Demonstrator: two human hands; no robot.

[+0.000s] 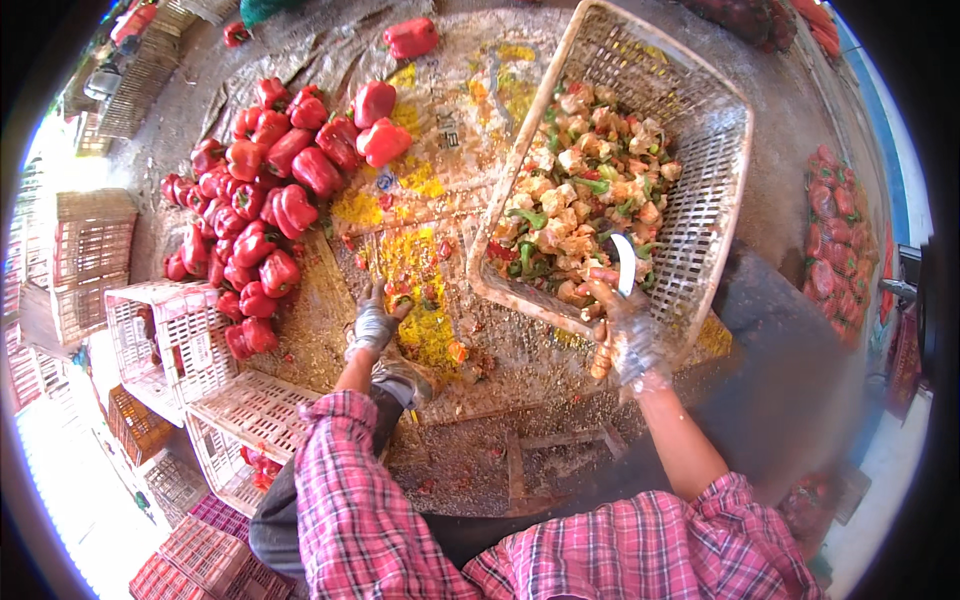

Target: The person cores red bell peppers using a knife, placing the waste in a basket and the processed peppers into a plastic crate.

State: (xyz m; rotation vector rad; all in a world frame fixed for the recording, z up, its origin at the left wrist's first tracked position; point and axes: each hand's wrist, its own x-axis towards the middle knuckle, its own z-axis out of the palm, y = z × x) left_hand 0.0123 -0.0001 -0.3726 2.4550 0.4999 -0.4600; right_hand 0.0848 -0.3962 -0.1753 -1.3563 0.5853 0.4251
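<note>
My right hand (638,343), in a thin clear glove, is closed around a small curved knife (626,262). Its pale blade points up over the near edge of a plastic crate (728,190), and a brownish handle end shows below the fingers. Inside the crate lies a heap of cut pepper cores (590,165) with green stems and pale seeds. My left hand (372,325), gloved too, hangs above the seed-strewn mat with thumb and fingers apart and nothing in it. Up and left of it lies a pile of whole red bell peppers (255,200).
Slatted crates (250,410) stand close at my left, one with red pieces inside. A net sack of red peppers (836,235) sits at the far right. My shoe (405,380) rests just below the left hand. A lone pepper (411,39) lies at the back.
</note>
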